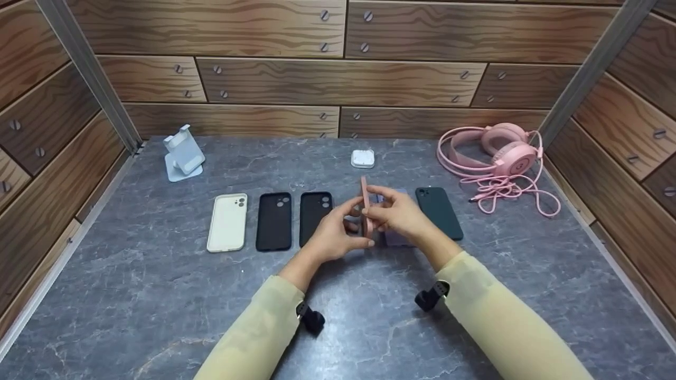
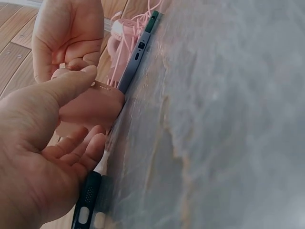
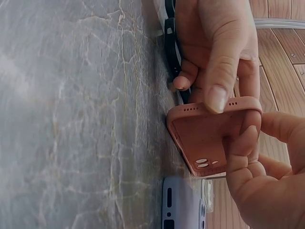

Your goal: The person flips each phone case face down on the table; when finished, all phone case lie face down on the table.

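Observation:
A pink phone case [image 1: 364, 187] stands on edge between my two hands, above the row of cases on the table. My left hand [image 1: 334, 232] holds it, its thumb on the end with small speaker holes, as the right wrist view shows. From the other side my right hand [image 1: 402, 214] pinches the case's long edge, with its thumb against the hollow inside. The camera cutouts of the pink case [image 3: 190, 131] show in the right wrist view. Partly hidden under my right hand lies a lavender phone case [image 1: 397, 238]. The nearest one to my left hand is a black case [image 1: 312, 211].
Left in the row lie a cream case [image 1: 227, 224] and another black case [image 1: 273, 221]; a dark green case [image 1: 439, 214] is at the right. Behind are a light blue stand [image 1: 185, 155], a small white box [image 1: 363, 158] and pink headphones [image 1: 509, 155] with a coiled cable.

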A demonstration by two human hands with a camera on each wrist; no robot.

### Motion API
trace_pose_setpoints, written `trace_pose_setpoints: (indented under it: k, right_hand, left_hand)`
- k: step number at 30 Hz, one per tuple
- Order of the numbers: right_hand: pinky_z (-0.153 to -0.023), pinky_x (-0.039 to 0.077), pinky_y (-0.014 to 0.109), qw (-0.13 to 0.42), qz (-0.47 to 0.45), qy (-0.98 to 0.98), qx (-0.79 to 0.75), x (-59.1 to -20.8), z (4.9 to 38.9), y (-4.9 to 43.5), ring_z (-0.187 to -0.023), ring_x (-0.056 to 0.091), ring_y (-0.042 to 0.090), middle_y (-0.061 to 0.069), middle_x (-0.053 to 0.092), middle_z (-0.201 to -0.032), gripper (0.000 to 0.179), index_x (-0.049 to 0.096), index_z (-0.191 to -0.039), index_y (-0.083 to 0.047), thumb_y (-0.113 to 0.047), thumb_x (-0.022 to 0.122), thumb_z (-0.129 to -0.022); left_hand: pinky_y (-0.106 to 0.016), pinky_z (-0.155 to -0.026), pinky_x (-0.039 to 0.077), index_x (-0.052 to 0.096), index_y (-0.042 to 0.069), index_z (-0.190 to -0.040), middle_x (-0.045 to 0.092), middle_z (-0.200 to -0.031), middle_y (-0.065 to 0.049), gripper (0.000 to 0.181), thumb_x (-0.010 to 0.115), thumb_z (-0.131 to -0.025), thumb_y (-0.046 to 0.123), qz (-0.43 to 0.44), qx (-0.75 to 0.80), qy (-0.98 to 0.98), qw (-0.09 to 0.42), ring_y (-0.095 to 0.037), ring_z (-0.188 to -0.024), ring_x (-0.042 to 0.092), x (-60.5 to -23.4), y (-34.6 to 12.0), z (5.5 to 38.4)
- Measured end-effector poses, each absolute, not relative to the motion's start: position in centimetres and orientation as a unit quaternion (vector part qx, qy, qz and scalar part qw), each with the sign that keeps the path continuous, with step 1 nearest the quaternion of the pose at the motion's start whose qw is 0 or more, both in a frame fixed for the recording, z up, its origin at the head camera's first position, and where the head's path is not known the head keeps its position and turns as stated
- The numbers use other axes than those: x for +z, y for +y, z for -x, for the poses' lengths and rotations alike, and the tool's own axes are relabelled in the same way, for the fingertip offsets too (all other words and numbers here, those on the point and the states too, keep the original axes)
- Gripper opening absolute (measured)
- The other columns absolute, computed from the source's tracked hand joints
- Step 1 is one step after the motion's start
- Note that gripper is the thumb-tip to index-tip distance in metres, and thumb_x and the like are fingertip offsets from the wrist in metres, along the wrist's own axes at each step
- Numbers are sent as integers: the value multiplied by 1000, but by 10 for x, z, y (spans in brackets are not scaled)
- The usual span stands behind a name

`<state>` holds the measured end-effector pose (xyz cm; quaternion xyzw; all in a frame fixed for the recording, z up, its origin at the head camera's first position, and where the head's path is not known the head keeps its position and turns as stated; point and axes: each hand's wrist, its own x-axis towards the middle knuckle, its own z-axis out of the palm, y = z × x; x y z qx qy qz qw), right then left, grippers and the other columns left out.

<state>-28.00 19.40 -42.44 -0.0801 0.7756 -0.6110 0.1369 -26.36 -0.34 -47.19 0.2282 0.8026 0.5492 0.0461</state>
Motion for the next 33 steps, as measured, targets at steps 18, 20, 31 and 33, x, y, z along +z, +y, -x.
trace_pose_setpoints:
  k: [18, 20, 31, 33]
  right_hand:
    - [-61, 55, 28, 125, 60, 780, -610, -423, 278, 194, -64, 66, 12, 22, 76, -104, 67, 44, -161, -3, -2, 70, -99]
    - [-61, 54, 28, 126, 60, 780, -610, -423, 278, 194, -64, 66, 12, 23, 76, -104, 67, 43, -161, -2, -2, 69, -99]
    - [-61, 51, 27, 130, 60, 783, -605, -422, 279, 200, -67, 64, 10, 9, 73, -93, 68, 43, -161, -2, -7, 68, -98]
    - [-63, 52, 28, 128, 56, 785, -604, -421, 279, 201, -68, 64, 11, 8, 73, -94, 67, 44, -161, -3, -8, 68, -98]
  left_hand:
    - [-41, -95, 57, 44, 15, -163, 58, -139, -13, 91, 91, -85, 15, -240, 534, 810, 38, -28, -111, 69, -474, -6, 263]
    - [-41, -94, 57, 44, 15, -162, 57, -141, -14, 89, 91, -86, 15, -237, 539, 807, 42, -28, -111, 69, -474, -6, 262]
    - [-37, -89, 56, 48, 16, -161, 53, -143, -14, 84, 88, -87, 18, -201, 545, 812, 60, -24, -110, 65, -471, -6, 261]
    - [-37, -89, 55, 49, 15, -160, 53, -143, -13, 83, 88, -86, 19, -195, 547, 812, 55, -26, -110, 64, -471, -6, 261]
